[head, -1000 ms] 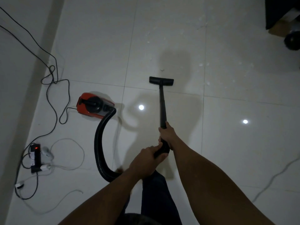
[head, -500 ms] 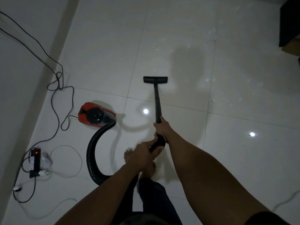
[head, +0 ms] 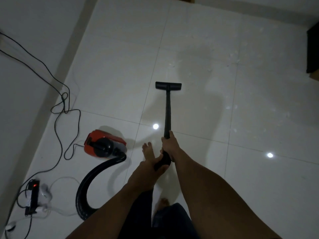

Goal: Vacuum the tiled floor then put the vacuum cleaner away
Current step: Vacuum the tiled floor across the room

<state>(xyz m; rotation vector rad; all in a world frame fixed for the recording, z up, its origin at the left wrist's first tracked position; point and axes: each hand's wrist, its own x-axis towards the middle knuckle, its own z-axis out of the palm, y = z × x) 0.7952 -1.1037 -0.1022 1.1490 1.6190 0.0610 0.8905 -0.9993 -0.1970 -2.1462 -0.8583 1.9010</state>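
Observation:
A black vacuum wand [head: 167, 109] runs forward from my hands to a flat black floor nozzle [head: 168, 85] resting on the white tiled floor [head: 259, 178]. My right hand [head: 170, 144] grips the wand higher up. My left hand [head: 148, 168] holds the wand's lower black handle end, just behind the right hand. The red and black vacuum cleaner body [head: 103, 144] sits on the floor to my left, and its ribbed black hose [head: 86, 192] curves back toward me. Small white specks of debris [head: 236, 57] lie on the tiles ahead and to the right.
A black power cord [head: 58, 107] loops along the left wall to the vacuum. A power strip [head: 32, 195] with a red light and white plugs lies at lower left. Dark furniture [head: 313, 49] stands at the right edge. My bare feet [head: 148, 150] are under my hands.
I have stepped forward, so the vacuum body and power strip sit lower in view. The nozzle has moved forward over the tile, and my left foot now shows ahead of my hands.

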